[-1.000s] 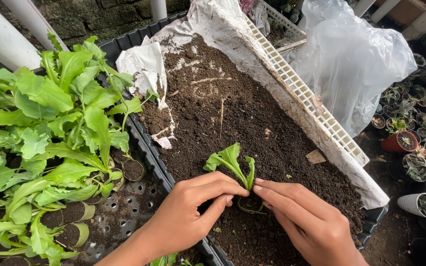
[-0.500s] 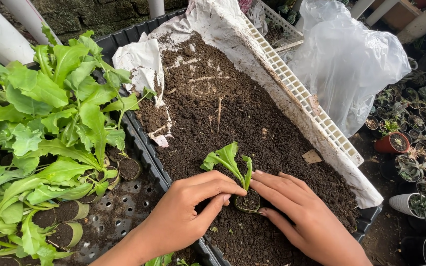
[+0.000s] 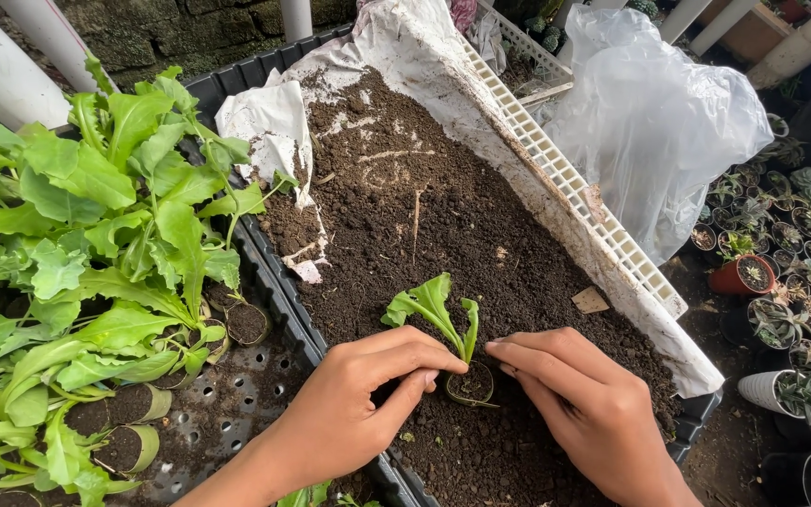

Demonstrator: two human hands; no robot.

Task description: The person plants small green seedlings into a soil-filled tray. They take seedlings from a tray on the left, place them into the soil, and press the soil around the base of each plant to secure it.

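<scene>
1. Both hands, left hand (image 3: 359,399) and right hand (image 3: 584,408), are closed around a small seedling cup (image 3: 470,383) set in the soil (image 3: 443,235).
2. Soft, fragile leaves are judged easily bruised; the cup rim is best gripped.

A clear plastic bag (image 3: 654,122) is lying crumpled at the upper right, beside the white crate (image 3: 574,178); a white sack (image 3: 279,122) is lining the soil, torn; no labels, signs or screens are showing.
</scene>
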